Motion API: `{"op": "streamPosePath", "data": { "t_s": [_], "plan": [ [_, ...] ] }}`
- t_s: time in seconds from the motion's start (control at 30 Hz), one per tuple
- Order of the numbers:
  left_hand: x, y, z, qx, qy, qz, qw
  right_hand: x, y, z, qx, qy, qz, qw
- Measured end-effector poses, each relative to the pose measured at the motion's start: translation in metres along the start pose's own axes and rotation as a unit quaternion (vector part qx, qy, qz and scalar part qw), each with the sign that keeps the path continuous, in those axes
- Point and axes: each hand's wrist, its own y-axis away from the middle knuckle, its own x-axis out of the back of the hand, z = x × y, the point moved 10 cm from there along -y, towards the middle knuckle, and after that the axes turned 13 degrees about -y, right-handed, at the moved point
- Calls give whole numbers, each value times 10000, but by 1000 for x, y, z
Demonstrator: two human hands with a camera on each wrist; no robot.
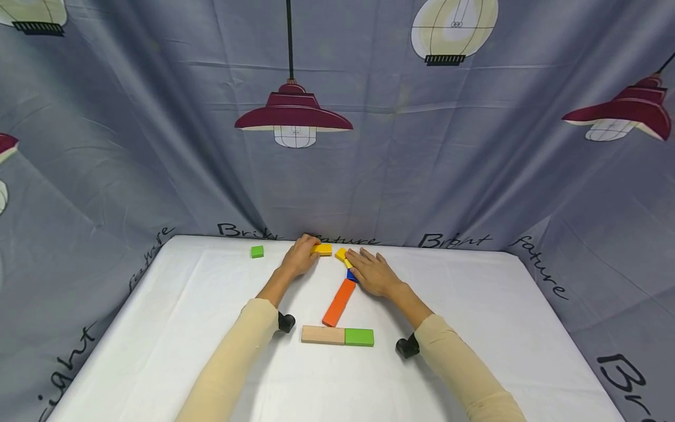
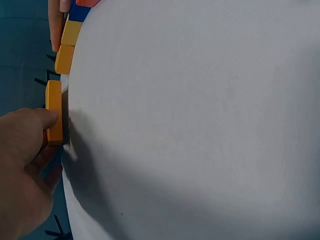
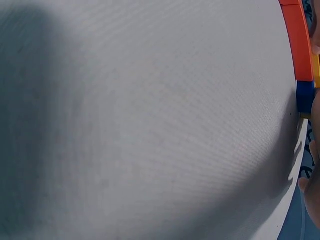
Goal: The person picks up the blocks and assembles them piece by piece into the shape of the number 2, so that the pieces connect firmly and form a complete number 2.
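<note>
Near the far edge of the table, my left hand [image 1: 300,256] pinches a long yellow block [image 1: 323,249] between thumb and fingers; the left wrist view shows the thumb on top of that block [image 2: 54,117]. Just right of it, my right hand [image 1: 373,274] lies with extended fingers against two small yellow blocks [image 1: 341,254] and a blue block [image 1: 351,275], covering part of them. Two orange blocks [image 1: 338,303] run on from the blue one in a slanting line toward the front. In the right wrist view the fingers sit beside the blue block [image 3: 305,96].
A tan block [image 1: 323,334] and a green block [image 1: 359,337] lie end to end in front of the orange line. Back left is a small green block [image 1: 256,251]. A grey-blue curtain [image 1: 369,187] hangs behind the white table [image 1: 464,305].
</note>
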Motion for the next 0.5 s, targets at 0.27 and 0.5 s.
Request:
{"op": "streamPosePath", "data": {
  "t_s": [0.27, 0.5],
  "plan": [
    [-4, -3, 8, 54, -141, 45, 9999, -1, 0, 1, -56, 3, -26, 10000],
    [-5, -3, 9, 56, -291, 40, 9996, 0, 0, 1, -61, -10, 38, 10000]
  ]
}}
